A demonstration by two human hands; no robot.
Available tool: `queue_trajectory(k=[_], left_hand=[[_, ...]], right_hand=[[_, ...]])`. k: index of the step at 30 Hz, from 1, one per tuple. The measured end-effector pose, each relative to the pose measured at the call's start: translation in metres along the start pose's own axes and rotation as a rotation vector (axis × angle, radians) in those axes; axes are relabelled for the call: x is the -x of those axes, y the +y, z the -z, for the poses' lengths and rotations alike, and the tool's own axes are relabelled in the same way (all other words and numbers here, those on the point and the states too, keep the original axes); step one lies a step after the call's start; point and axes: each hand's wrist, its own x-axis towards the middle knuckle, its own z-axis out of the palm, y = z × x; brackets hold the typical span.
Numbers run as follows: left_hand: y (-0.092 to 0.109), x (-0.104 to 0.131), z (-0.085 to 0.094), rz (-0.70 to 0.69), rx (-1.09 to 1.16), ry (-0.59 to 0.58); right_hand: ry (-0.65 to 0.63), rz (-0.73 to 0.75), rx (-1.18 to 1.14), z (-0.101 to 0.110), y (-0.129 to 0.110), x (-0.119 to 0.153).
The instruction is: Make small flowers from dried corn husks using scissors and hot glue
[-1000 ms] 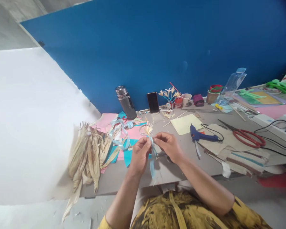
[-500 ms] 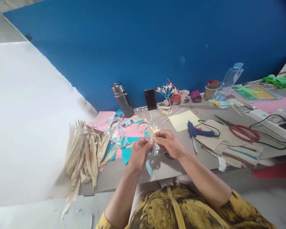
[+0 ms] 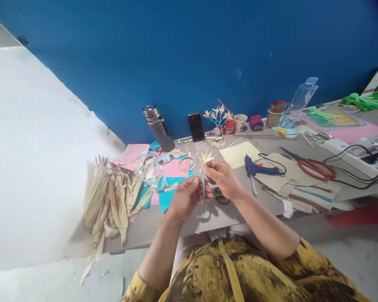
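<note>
My right hand pinches a pale, straw-coloured artificial flower just below its petals, where its stem is partly hidden by the fingers. From there a light blue ribbon hangs down, its loose end below the hands. My left hand is beside it, palm turned up and fingers loosely apart; the ribbon passes in front of its fingertips. The thumb stands off the ribbon. A ring-shaped roll lies just beyond my left hand. Dark scissor handles show partly under my right wrist.
Dried corn husks hang over the table's left edge. A thermos, a phone and finished flowers stand by the blue wall. To the right lie a blue glue gun, red-handled scissors and a power strip with cables.
My left hand has loosened its pinch near the flower's base and moved slightly down, its fingers spreading behind the ribbon. My right hand keeps the flower. The view has shifted slightly.
</note>
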Motion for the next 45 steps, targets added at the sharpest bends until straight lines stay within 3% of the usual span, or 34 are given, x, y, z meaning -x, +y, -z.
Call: queue_trajectory(k=[8,25,30,38,41,45], left_hand=[[0.004,0.000,-0.001,0.004,-0.101,0.061],[-0.005,0.001,0.000,0.107,-0.169,0.039],[-0.008,0.005,-0.004,-0.001,-0.189,0.074],[-0.017,0.011,-0.012,-0.251,-0.455,0.335],[-0.020,0.010,-0.010,-0.229,-0.346,0.356],[-0.017,0.009,-0.011,-0.064,-0.028,0.275]], right_hand=[[0.166,0.157,0.127,0.013,0.004,-0.010],[0.278,0.174,0.097,0.015,0.008,-0.013],[0.329,0.205,0.177,0.015,0.010,-0.014],[0.407,0.212,0.197,0.006,0.007,-0.009],[0.401,0.221,0.142,0.003,0.006,-0.006],[0.378,0.225,0.102,0.001,0.005,-0.002]])
